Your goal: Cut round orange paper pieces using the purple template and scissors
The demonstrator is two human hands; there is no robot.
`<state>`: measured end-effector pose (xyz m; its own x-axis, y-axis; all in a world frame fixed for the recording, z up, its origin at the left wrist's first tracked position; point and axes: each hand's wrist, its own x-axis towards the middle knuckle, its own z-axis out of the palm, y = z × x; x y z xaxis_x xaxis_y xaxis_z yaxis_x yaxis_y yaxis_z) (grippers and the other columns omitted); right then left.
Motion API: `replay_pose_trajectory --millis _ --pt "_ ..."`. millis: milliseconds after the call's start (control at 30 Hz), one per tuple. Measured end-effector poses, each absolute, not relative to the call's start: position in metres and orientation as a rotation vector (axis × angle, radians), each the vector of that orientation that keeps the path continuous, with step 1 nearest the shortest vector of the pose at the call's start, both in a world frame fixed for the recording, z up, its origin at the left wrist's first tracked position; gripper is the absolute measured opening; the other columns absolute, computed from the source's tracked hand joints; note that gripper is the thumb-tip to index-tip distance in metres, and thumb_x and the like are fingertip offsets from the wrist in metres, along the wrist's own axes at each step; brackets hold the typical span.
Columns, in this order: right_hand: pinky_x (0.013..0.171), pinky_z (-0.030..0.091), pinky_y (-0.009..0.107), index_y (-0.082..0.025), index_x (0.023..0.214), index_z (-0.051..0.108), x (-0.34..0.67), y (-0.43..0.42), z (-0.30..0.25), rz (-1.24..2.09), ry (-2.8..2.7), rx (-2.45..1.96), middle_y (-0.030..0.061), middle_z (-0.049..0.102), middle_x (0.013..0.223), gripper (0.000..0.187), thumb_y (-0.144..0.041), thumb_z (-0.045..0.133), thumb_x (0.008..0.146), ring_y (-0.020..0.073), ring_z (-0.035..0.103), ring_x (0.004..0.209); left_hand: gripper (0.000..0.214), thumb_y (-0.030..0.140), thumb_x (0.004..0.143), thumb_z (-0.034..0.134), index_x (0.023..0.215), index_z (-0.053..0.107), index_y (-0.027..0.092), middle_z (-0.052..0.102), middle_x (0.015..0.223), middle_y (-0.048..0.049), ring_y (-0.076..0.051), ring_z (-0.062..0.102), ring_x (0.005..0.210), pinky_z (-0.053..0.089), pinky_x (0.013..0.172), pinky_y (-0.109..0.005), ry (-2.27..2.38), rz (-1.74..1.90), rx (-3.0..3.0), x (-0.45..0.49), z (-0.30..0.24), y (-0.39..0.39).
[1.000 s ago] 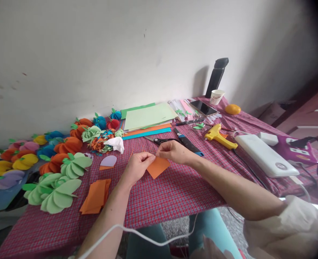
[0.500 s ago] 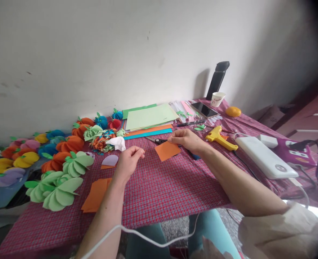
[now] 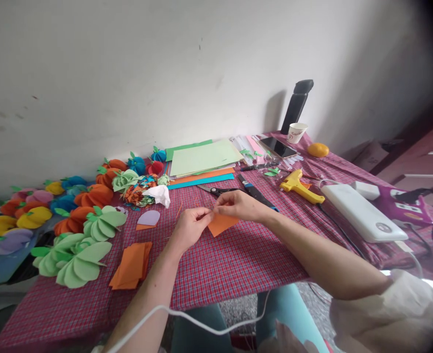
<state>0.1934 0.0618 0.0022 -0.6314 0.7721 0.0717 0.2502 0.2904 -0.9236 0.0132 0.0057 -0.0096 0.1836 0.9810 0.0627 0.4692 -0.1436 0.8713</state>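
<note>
A small orange sheet of paper [image 3: 221, 225] is held over the middle of the checked cloth. My right hand [image 3: 236, 206] pinches it along the top edge. At its upper left corner, my left hand [image 3: 193, 226] has thumb and forefinger closed on the paper, close to the right fingertips. Just behind the hands lie scissors [image 3: 219, 190] and a black-and-blue tool [image 3: 255, 192]. To the left of my left forearm sits a stack of orange paper pieces [image 3: 131, 266]. Above that stack, a lilac rounded paper piece [image 3: 149, 217] rests on an orange one.
Folded-paper pumpkins [image 3: 94, 196] crowd the left side, beside a heap of paper scraps [image 3: 142, 191]. Coloured sheets [image 3: 203, 158] lie by the wall. On the right are a yellow glue gun [image 3: 297, 188], a white power bank [image 3: 363, 213], a phone [image 3: 278, 147] and a paper cup [image 3: 297, 133].
My left hand has moved right to the orange paper and closed on its corner. My right hand has brought the paper slightly left and nearer. The black-and-blue tool now shows more fully.
</note>
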Motion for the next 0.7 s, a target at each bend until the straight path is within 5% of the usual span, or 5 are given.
replay_pose_trajectory --millis 400,700 --pt "0.053 0.040 0.024 -0.016 0.063 0.062 0.218 0.082 0.014 1.370 -1.879 -1.004 0.0022 0.061 0.061 0.015 -0.029 0.061 0.071 0.0112 0.051 0.055 0.029 0.040 0.076 0.052 0.069 0.066 0.016 0.062 0.067 0.0000 -0.015 0.054 0.065 0.038 0.061 -0.024 1.422 0.927 1.659 0.005 -0.002 0.007" --pt "0.053 0.037 0.022 -0.014 0.076 0.062 0.198 0.065 0.006 1.503 -1.867 -0.894 -0.0003 0.058 0.064 0.027 -0.042 0.059 0.074 0.0085 0.048 0.056 0.030 0.041 0.077 0.051 0.069 0.065 0.016 0.061 0.066 0.0002 -0.014 0.052 0.064 0.038 0.062 -0.024 1.422 0.986 1.660 0.007 -0.004 0.007"
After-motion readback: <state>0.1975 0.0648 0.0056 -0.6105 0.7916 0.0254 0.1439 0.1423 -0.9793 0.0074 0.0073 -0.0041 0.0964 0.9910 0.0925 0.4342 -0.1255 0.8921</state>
